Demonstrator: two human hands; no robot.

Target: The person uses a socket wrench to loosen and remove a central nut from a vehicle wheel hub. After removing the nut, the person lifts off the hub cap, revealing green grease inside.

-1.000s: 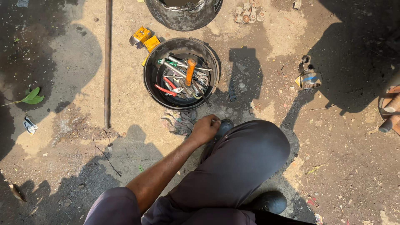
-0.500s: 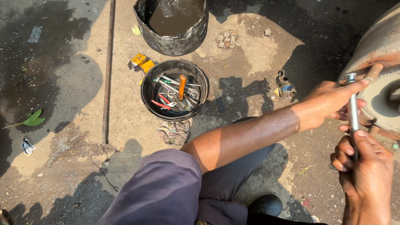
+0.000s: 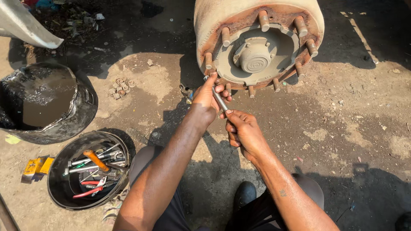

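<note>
Both arms reach forward from the seated person, forearms bare, converging just below the hub (image 3: 255,55). The left hand (image 3: 207,99) is raised, fingers curled round the upper end of a metal rod (image 3: 220,100); its grip is closed on that end. The right hand (image 3: 243,131) sits lower and nearer the body, fingers bent, its grip holding the rod's lower end. The rod runs slantwise between the two grips, its top end just under the hub's lower-left rim, near a stud (image 3: 228,88); whether it touches the stud cannot be told.

The hub stands directly ahead of both grips, rusted, ringed with protruding studs, a round cap at its centre.

Left of the left arm and well apart from the grips, a black bucket (image 3: 60,192) on the ground holds wrenches, pliers and an orange-handled tool (image 3: 96,160). Farther left and beyond it sits a dented tub (image 3: 81,115) of dark liquid. Loose nuts (image 3: 120,87) lie on the ground between tub and hub.
</note>
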